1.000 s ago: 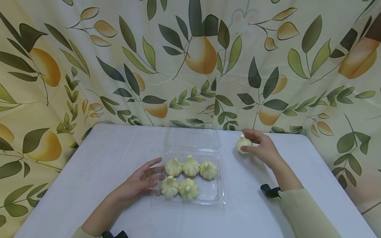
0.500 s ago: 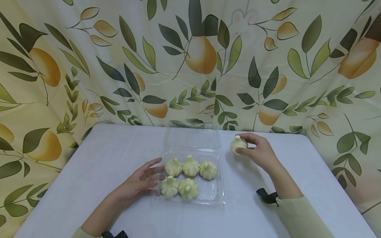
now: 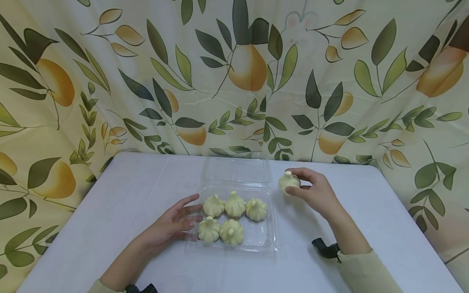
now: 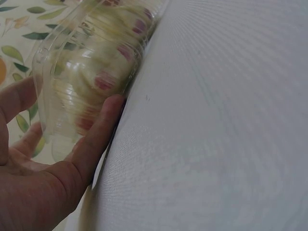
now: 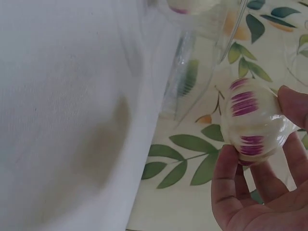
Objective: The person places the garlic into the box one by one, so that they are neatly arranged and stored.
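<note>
My right hand (image 3: 318, 193) pinches a pale garlic bulb (image 3: 288, 183) between thumb and fingers, off to the right of the clear plastic clamshell box (image 3: 261, 239). Purple streaks mark the underside of this held garlic bulb (image 5: 252, 120) in the right wrist view, and its shadow falls on the table. Several more garlic bulbs (image 3: 234, 204) sit in the box, three in the far row and two in the near row. My left hand (image 3: 172, 223) has its fingers spread along the box's left side; in the left wrist view its fingers (image 4: 101, 130) rest against the plastic wall.
The box's transparent lid (image 3: 235, 171) lies folded back toward the far table edge. A white cloth covers the table (image 3: 146, 183). Behind it hangs a curtain (image 3: 234, 118) printed with fruit and leaves. Black wrist mounts (image 3: 325, 248) sit on both forearms.
My right hand has carried the garlic bulb leftward and slightly nearer, toward the box. The left hand and the bulbs in the box stay where they were.
</note>
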Demonstrator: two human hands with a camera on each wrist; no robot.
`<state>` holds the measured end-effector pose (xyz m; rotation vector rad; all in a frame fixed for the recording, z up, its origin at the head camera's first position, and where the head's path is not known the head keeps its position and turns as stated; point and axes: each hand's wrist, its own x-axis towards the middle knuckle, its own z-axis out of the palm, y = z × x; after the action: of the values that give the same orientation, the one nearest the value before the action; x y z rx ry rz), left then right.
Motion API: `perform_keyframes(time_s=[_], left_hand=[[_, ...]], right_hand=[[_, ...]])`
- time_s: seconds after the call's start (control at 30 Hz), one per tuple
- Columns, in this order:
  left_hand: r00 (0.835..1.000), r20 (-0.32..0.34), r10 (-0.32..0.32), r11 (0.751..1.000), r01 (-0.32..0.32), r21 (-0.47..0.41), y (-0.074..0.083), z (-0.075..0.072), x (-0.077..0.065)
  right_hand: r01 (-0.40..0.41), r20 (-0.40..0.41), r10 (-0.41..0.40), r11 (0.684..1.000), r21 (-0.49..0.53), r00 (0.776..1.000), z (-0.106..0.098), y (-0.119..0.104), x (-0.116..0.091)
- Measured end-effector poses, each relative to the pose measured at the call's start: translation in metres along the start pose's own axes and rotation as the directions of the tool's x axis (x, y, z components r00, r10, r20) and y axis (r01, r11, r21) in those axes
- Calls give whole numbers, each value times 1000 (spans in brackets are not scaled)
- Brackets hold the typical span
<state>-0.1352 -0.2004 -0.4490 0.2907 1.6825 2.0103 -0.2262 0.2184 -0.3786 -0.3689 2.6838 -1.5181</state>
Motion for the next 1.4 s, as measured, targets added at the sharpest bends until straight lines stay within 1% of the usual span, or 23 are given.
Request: perform_keyframes(time_s=[0.4, 0.6, 0.73, 0.83, 1.0, 1.17, 1.27, 1.4], left_hand=[[1000, -4, -3, 1000, 3, -1, 1, 1, 0], [1000, -2, -2, 1000, 2, -2, 0, 0, 0], [1000, -1, -1, 1000, 1, 2, -1, -1, 0], [1000, 1, -1, 1000, 1, 2, -1, -1, 0], [1000, 2, -1, 1000, 1, 0, -1, -1, 0], [1000, 3, -2, 1000, 2, -3, 0, 0, 0], [1000, 4, -3, 1000, 3, -2, 0, 0, 0], [1000, 9, 3, 1000, -3, 2, 0, 0, 0]], right_hand=[[12, 54, -13, 999, 35, 998, 7, -13, -17], [72, 66, -72, 997, 1, 995, 13, -20, -26], [134, 80, -133, 991, -8, 988, 18, -23, -31], [167, 96, -166, 986, -1, 981, 22, -27, -36], [183, 121, -186, 983, 37, 975, 29, -34, -40], [195, 141, -200, 980, 49, 970, 36, -36, -45], [214, 162, -219, 976, 48, 962, 40, -36, -48], [266, 196, -273, 962, 65, 942, 45, -37, -52]])
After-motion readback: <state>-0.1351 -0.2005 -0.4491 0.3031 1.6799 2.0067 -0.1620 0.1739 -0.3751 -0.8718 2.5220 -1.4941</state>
